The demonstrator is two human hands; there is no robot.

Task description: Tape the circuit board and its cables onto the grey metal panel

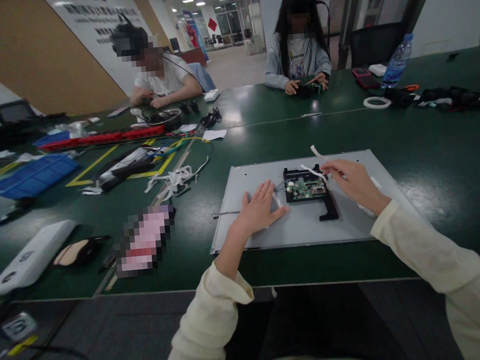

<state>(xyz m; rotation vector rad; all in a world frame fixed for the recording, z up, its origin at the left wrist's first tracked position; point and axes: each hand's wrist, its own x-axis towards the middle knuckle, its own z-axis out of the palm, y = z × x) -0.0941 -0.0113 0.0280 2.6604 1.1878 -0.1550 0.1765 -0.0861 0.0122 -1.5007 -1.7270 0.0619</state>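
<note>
Near the middle of a flat, pale grey rectangular panel [295, 234], the green circuit board [306, 190] sits in a black plastic bracket [331, 205]. Your right hand [353, 178] is at the bracket's far right corner, thumb and fingers nearly closed, and seems to pinch a narrow white strip [312, 171]. Your left hand [259, 206] lies palm down on the panel, left of the board, fingers extended and thumb out, gripping nothing that shows — though what lies beneath the palm you cannot tell. Between that hand and the board runs a thin dark cable [280, 187]; a careless sideways sweep could snag it and strain its connection. A hard jerk on the strip might tear it or shift the bracket. Farther left, on the dark green table [261, 139], lies a loose tangle of white strips [176, 180].
</note>
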